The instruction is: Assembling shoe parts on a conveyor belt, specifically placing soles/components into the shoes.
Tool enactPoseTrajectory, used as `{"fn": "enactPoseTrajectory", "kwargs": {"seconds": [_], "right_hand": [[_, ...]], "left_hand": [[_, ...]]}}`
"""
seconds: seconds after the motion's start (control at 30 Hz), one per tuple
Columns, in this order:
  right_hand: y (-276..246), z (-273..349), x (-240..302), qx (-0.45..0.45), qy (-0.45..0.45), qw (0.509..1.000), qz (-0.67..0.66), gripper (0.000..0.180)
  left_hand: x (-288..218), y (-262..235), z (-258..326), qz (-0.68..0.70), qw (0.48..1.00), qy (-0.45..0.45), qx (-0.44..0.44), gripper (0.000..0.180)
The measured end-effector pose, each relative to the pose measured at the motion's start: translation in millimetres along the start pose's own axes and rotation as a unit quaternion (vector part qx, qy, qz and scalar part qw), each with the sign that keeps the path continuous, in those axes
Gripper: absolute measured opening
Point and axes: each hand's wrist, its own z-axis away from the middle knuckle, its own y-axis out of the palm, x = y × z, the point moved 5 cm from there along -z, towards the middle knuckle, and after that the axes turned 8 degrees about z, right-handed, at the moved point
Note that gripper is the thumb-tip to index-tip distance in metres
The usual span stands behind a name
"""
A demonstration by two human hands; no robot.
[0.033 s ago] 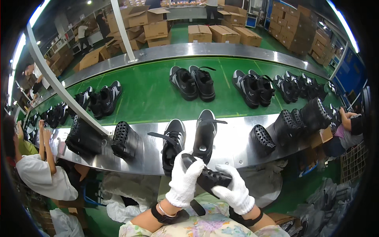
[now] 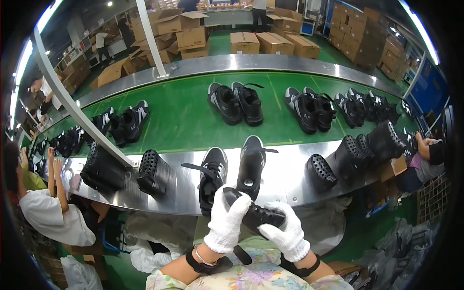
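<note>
In front of my body, my left hand (image 2: pixel 227 221) and my right hand (image 2: pixel 284 231), both in white knit gloves, grip a black perforated plastic shoe insert (image 2: pixel 256 217) between them. The left fingers wrap round its upper left end; the right thumb and fingers close on its lower right end. Just beyond stand two black sneakers on the metal ledge, toes pointing away: a left one (image 2: pixel 212 170) with its strap sticking out leftward, and a right one (image 2: pixel 251 166) with its strap out to the right. My gloves partly cover the right sneaker's heel.
Stacked black perforated inserts stand on the metal ledge (image 2: pixel 285 164), left (image 2: pixel 153 172) and right (image 2: pixel 322 171). Pairs of sneakers (image 2: pixel 235 103) sit on the green conveyor belt (image 2: pixel 179 104). A slanted white post (image 2: pixel 79 113) rises at left. Co-workers (image 2: pixel 53 212) stand at both sides.
The insert has turned slightly between my hands, so its holes show less clearly. Both hands keep their grip on it.
</note>
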Motion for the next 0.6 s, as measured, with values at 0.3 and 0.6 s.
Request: {"fn": "enactPoseTrajectory", "kwargs": {"seconds": [0.3, 0.6], "right_hand": [[-39, -59, 12, -0.093, 0.010, 0.995, -0.019, 0.037], [-27, -92, 15, -0.061, -0.016, 0.951, 0.302, 0.044]], "left_hand": [[-55, 35, -94, -0.625, 0.753, 0.176, 0.111, 0.053], [-19, 31, -126, -0.728, 0.626, 0.205, 0.191, 0.021]]}}
